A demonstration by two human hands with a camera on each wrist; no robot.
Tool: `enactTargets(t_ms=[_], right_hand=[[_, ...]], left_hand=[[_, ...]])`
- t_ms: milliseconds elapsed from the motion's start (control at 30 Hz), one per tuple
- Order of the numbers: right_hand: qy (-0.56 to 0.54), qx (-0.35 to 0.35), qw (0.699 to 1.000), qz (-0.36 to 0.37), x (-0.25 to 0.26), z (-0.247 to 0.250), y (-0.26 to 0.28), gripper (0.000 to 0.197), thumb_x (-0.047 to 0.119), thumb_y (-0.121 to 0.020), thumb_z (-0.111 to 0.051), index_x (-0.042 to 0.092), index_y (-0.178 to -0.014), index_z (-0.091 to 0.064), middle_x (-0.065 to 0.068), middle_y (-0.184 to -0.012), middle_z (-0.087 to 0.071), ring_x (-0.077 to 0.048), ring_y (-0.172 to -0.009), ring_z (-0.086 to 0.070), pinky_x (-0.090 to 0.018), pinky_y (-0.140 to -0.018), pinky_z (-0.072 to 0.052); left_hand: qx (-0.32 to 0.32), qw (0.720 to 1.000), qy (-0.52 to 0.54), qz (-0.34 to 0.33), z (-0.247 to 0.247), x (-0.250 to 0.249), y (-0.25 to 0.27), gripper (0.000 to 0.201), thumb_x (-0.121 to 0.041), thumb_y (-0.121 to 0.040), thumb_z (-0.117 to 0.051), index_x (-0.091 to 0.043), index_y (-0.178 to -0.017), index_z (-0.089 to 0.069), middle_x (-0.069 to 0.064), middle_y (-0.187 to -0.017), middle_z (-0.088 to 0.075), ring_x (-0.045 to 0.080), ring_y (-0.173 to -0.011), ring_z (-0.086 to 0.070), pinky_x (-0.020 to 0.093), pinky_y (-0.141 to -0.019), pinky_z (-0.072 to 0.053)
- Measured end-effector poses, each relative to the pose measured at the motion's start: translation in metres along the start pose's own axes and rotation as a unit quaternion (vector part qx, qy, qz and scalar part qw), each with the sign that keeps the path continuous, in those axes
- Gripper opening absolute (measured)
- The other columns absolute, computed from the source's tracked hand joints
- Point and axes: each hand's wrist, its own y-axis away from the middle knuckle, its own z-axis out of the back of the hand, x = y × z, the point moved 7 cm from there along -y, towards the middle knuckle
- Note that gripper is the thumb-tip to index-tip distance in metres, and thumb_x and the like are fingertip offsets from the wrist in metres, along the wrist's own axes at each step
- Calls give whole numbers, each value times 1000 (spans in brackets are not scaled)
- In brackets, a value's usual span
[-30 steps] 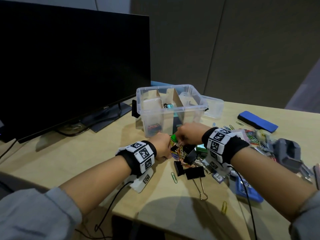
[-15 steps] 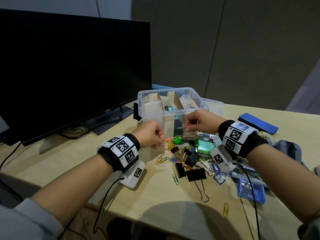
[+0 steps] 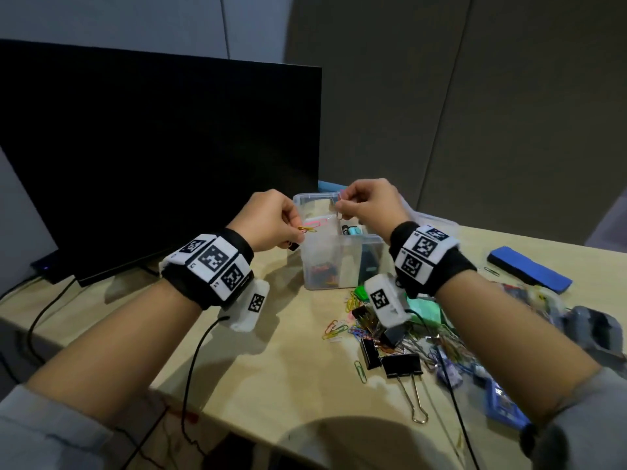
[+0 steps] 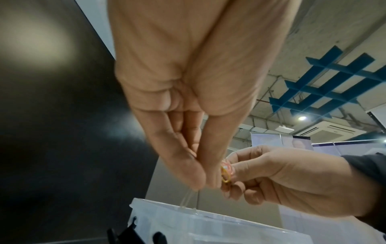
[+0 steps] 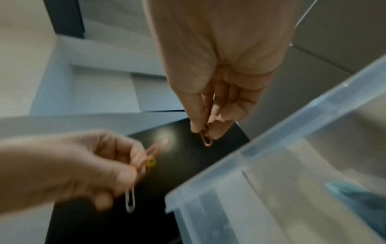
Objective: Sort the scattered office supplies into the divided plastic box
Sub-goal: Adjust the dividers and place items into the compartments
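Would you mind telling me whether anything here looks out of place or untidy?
Yes: paper clips and black binder clips lie jumbled on the desk beside the plastic box, unsorted; one binder clip's wire handle sprawls toward the desk edge.

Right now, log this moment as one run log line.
left hand: pinching several paper clips | right hand: pinching one pink clip | both above plastic box | clip pile unsorted on desk
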Motion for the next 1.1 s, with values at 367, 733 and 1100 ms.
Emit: enactTargets(t_ms=[367,733,1100], right_hand=[[151,51,987,20,-4,-11,3,17,7,-84,-69,8,-101,-69,-8,-92,-70,-15,-79,-66,-20,-71,-55],[263,35,964,16,-31,54,31,11,13,-88,-64,11,-96,-71,-2,-91,-68,-11,-81,-58,-17,-76,-44],[352,151,923,-29,-71,43,39,31,37,-94,-54,26,-123,-58,-3,-121,-57,-24,-123,-35,-48,-103,-33]], left_hand=[[-8,988,-154,19,-15,-16,-35,13,-11,-76,-78,-5,-83,-69,10,-82,-70,22,-73,-71,38,-70,-61],[6,984,-167,-58,-43,-36,-34,22,-31,-86,-71,-12,-98,-66,0,-99,-61,16,-91,-59,30,-77,-51],[316,900,-295,-59,-159,-3,21,72,-40,-75,-80,-15,-134,-49,4,-128,-55,25,-115,-54,33,-94,-47]])
